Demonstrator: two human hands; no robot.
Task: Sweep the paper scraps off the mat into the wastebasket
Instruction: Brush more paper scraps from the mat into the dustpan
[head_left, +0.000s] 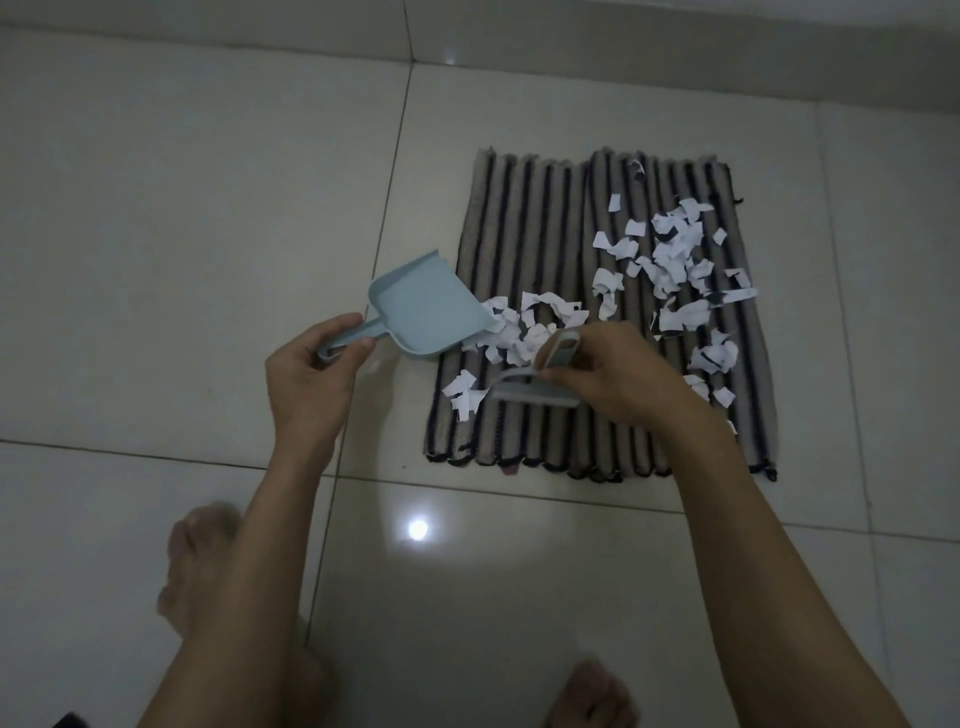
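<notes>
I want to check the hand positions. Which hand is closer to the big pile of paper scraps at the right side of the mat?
Right. The right hand grips the brush on the mat, just left of that pile. The left hand holds the dustpan off the mat's left edge.

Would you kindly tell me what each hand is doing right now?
Left hand: grips the dustpan by its handle.
Right hand: grips the small brush.

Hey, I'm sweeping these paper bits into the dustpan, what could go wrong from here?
1. The dustpan sits tilted at the mat's left edge, so scraps pushed by the brush may slip under its lip onto the tile floor.
2. Many scraps lie far right; a fast stroke could scatter them off the mat.
3. No wastebasket is in view, so carrying a loaded pan risks spills.
</notes>
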